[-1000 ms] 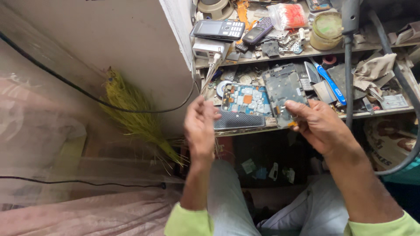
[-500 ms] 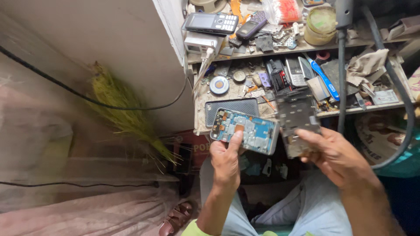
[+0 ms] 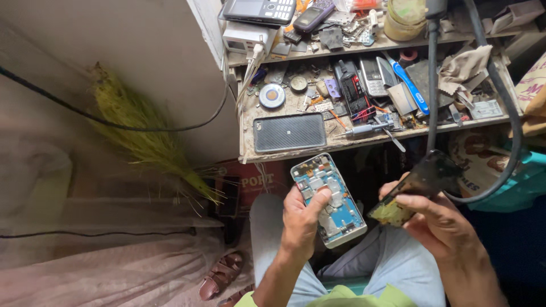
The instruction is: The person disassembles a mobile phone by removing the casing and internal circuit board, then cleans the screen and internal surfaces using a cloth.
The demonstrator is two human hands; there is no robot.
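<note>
Blue circuit boards show inside the opened phone (image 3: 330, 199), which the left hand (image 3: 302, 219) grips over the lap, thumb pressed on its exposed parts. To the right, the right hand (image 3: 435, 219) closes its fingers around a dark phone panel (image 3: 415, 187), tilted, with a yellowish patch at its near end. On the far side, a cluttered wooden surface (image 3: 250, 153) carries a black textured back cover (image 3: 289, 132) lying flat, a small round disc (image 3: 272, 95) beyond it, and a blue-handled tool (image 3: 406, 82) farther right. A straw broom (image 3: 142, 139) leans at the left.
</note>
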